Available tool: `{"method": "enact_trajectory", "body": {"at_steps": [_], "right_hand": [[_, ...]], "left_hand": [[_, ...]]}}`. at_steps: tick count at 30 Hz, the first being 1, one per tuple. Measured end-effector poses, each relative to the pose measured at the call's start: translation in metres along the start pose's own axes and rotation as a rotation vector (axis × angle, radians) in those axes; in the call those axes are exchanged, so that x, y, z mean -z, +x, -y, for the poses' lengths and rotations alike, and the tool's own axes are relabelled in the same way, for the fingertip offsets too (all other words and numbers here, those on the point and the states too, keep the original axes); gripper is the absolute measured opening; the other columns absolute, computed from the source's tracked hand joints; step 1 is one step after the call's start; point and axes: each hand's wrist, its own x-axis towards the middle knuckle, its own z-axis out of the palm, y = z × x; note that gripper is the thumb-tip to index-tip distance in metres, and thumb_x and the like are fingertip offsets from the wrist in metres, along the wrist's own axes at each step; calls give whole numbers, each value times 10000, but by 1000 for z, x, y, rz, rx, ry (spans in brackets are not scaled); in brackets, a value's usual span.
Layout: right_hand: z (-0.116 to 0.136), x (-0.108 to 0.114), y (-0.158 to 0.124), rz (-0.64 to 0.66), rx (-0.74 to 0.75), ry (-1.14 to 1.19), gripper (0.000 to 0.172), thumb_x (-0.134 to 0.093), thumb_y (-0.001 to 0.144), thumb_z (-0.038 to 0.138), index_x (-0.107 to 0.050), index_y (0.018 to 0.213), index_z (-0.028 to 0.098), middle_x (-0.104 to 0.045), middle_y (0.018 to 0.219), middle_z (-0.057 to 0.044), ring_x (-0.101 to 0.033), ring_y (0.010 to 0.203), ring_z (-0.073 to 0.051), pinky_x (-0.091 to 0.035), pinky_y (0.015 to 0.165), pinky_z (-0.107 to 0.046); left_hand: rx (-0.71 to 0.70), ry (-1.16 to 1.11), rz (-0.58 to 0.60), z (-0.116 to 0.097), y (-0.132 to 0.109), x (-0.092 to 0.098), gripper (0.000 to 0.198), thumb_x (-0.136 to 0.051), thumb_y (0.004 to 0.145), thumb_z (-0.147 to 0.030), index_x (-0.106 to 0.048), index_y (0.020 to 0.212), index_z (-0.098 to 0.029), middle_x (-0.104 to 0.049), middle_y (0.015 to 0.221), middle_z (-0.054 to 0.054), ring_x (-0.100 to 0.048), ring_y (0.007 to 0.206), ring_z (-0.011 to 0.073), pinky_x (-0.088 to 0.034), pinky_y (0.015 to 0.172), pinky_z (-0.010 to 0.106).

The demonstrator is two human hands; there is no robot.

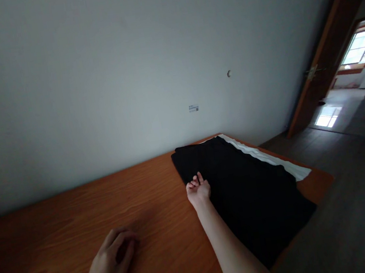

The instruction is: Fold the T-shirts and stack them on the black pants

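Observation:
A folded black garment [246, 186] lies on the right end of a wooden table [77, 217], with a white cloth [269, 157] showing along its far edge. My right hand [198, 190] reaches out over the garment's left edge, palm up, fingers loosely curled and holding nothing. My left hand [113, 256] rests on the bare tabletop nearer to me, fingers bent down against the wood, nothing in it.
A plain white wall [124, 72] runs behind the table, with a small label [193, 108] and a hook [228, 73] on it. To the right are a grey floor [359, 182] and an open wooden door [322, 54] leading to a lit room.

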Motion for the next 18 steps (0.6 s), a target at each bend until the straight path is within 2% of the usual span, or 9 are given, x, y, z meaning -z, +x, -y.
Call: {"method": "enact_trajectory", "body": {"at_steps": [3, 6, 8, 10, 14, 18], "right_hand": [[-4, 0, -6, 41, -60, -38, 587, -35, 1054, 392, -557, 827, 251, -528, 581, 34, -445, 413, -117, -393, 436, -215], [-15, 0, -16, 111, -157, -101, 687, 13, 1041, 482, -568, 777, 227, -592, 646, -27, -544, 492, -145, -457, 472, -252], [-23, 0, -21, 147, -206, -149, 696, -2, 1037, 524, -554, 737, 224, -621, 675, -55, -570, 517, -157, -475, 488, -270], [-29, -1, -24, 157, -214, -176, 675, -13, 1046, 504, -536, 720, 227, -625, 666, -52, -561, 509, -150, -472, 494, -265], [-27, -4, -23, 101, -140, -172, 598, -9, 1053, 329, -516, 747, 244, -630, 662, -11, -472, 436, -123, -432, 462, -233], [-27, -8, -28, 58, -80, -217, 491, -127, 1019, 205, -580, 831, 238, -614, 627, 22, -411, 397, -101, -381, 447, -207]], "left_hand": [[-6, 3, 1, 2, 0, -1, 263, -519, 930, -451, -720, 919, -281, -709, 963, 40, -728, 837, 185, -612, 757, 274], [-7, 12, 9, 6, -1, -3, 249, -524, 928, -437, -722, 929, -286, -708, 978, 41, -725, 858, 188, -612, 768, 282], [-3, 19, 19, 7, -2, -3, 243, -524, 930, -431, -720, 938, -287, -707, 983, 41, -721, 863, 189, -610, 777, 288], [-3, 27, 24, 8, -2, -4, 238, -526, 930, -429, -716, 948, -288, -708, 984, 39, -719, 865, 189, -609, 784, 293], [-17, 29, 28, 8, -2, -4, 230, -527, 929, -422, -713, 949, -288, -711, 964, 33, -719, 851, 187, -608, 776, 291], [-13, 35, 27, 7, -2, -4, 225, -532, 926, -420, -716, 946, -291, -717, 956, 29, -720, 846, 188, -610, 771, 289]]}}
